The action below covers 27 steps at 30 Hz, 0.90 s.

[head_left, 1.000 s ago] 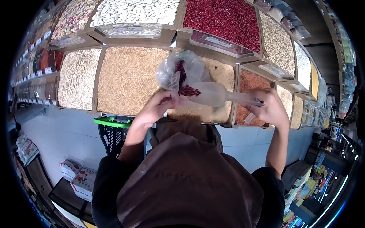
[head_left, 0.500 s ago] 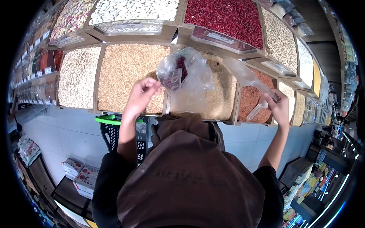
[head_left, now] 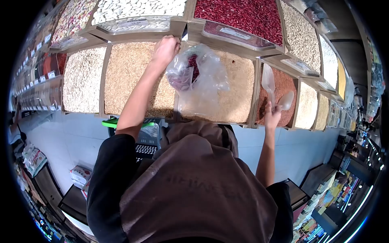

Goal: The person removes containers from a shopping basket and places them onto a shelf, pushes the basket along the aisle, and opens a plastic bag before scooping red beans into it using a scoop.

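My left hand (head_left: 166,49) is closed at the wooden edge between the upper and lower bins, just left of the bag; what its fingers hold, if anything, is hidden. A clear plastic bag (head_left: 206,81) with dark red beans (head_left: 193,67) in its left part lies on a bin of tan grain (head_left: 237,87). Over the bin of reddish-brown grain (head_left: 285,83), my right hand (head_left: 273,115) is closed around the handle of a translucent scoop (head_left: 268,81). A second, smaller scoop (head_left: 287,101) lies against that hand's right side.
Behind are bins of white beans (head_left: 137,9) and red beans (head_left: 239,20). Bins of light brown grain (head_left: 129,73) and pale flakes (head_left: 83,81) are at the left. A basket with a green handle (head_left: 110,122) stands below the bins. White boxes (head_left: 80,175) are at lower left.
My left hand has left the bag and moved up to the wooden edge. My right hand has carried the scoop away from the bag to the reddish-brown bin. The bag now lies unheld.
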Motion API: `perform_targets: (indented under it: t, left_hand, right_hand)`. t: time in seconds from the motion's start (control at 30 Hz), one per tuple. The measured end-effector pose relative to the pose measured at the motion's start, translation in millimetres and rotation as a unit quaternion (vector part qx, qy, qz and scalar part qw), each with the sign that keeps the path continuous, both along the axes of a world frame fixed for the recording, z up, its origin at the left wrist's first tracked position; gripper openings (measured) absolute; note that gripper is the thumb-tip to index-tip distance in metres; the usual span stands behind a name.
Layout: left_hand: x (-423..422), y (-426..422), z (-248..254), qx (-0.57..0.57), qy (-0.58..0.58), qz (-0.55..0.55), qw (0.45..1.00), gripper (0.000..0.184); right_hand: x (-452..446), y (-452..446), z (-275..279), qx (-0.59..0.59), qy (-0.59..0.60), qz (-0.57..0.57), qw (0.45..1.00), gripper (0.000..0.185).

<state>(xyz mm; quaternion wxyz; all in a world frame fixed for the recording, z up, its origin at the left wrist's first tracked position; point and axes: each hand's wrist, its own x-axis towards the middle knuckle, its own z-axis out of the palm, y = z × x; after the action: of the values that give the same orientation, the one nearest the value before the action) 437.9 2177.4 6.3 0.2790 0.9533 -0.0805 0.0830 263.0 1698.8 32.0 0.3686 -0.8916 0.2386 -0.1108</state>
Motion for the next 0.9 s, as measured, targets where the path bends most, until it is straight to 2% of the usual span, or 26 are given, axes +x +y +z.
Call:
perform_targets:
  t: [0.03, 0.13, 0.2, 0.27, 0.3, 0.33, 0.4, 0.43, 0.5, 0.53, 0.6, 0.63, 0.7, 0.83, 0.9]
  left_hand:
    - [3.3, -1.6, -0.3, 0.018, 0.041, -0.007, 0.999, 0.017]
    - [7.1, -2.6, -10.3, 0.038, 0.071, -0.006, 0.997, 0.016]
    - [6.9, -4.1, -10.9, 0.047, 0.069, -0.006, 0.996, 0.017]
    - [6.7, -6.1, -8.5, 0.059, 0.067, -0.004, 0.996, 0.017]
    - [6.9, -7.2, -7.6, 0.067, 0.069, -0.001, 0.995, 0.016]
    - [6.9, -7.4, -7.3, 0.076, 0.07, 0.003, 0.995, 0.016]
    - [9.0, -5.6, -17.2, 0.078, 0.058, -0.007, 0.995, 0.017]
    - [9.6, -6.0, -16.4, 0.077, 0.043, -0.018, 0.996, 0.017]
    - [8.6, -9.0, -7.0, 0.071, 0.074, -0.005, 0.995, 0.017]
    - [8.8, -11.0, -1.8, 0.063, 0.105, 0.013, 0.992, 0.016]
    - [8.4, -7.4, -6.6, 0.052, 0.11, 0.008, 0.993, 0.013]
    - [7.3, -5.5, -6.7, 0.041, 0.116, 0.007, 0.992, 0.009]
    - [4.2, -2.2, -4.9, 0.029, 0.107, 0.008, 0.994, 0.01]
    - [-3.2, 4.1, -0.3, -0.026, 0.082, 0.018, 0.996, 0.012]
    - [-5.8, 4.3, 7.3, -0.065, 0.101, 0.039, 0.992, 0.011]
  right_hand:
    - [-0.1, -4.1, -5.3, -0.095, 0.013, 0.02, 0.995, 0.042]
    - [-3.9, 7.8, 0.8, -0.154, 0.062, 0.009, 0.986, 0.044]
    - [-4.0, 11.4, 5.4, -0.151, 0.106, 0.005, 0.983, 0.043]
    - [-4.0, 21.2, 11.4, -0.192, 0.09, -0.011, 0.977, 0.044]
    - [-5.3, 17.8, 6.8, -0.282, 0.014, 0.036, 0.959, 0.046]
    - [-1.4, 29.8, 20.3, -0.281, 0.014, 0.036, 0.959, 0.046]
    - [6.1, 54.8, 48.0, -0.402, 0.019, 0.064, 0.913, 0.044]
    - [9.6, 60.3, 50.5, -0.4, 0.02, 0.062, 0.914, 0.044]
    - [24.6, 67.7, 51.5, -0.28, -0.051, 0.113, 0.952, 0.038]
    - [32.6, 73.8, 51.8, -0.28, -0.052, 0.11, 0.952, 0.038]
    - [50.7, 88.2, 48.5, -0.166, -0.036, 0.159, 0.973, 0.033]
    - [61.8, 93.8, 43.5, -0.165, -0.036, 0.159, 0.973, 0.033]
    - [83.9, 107.1, 30.0, -0.15, -0.059, 0.238, 0.958, 0.028]
    - [124.8, 128.2, 8.0, -0.138, -0.031, 0.262, 0.955, 0.026]
    - [145.3, 128.6, -13.1, -0.145, -0.088, 0.304, 0.937, 0.018]
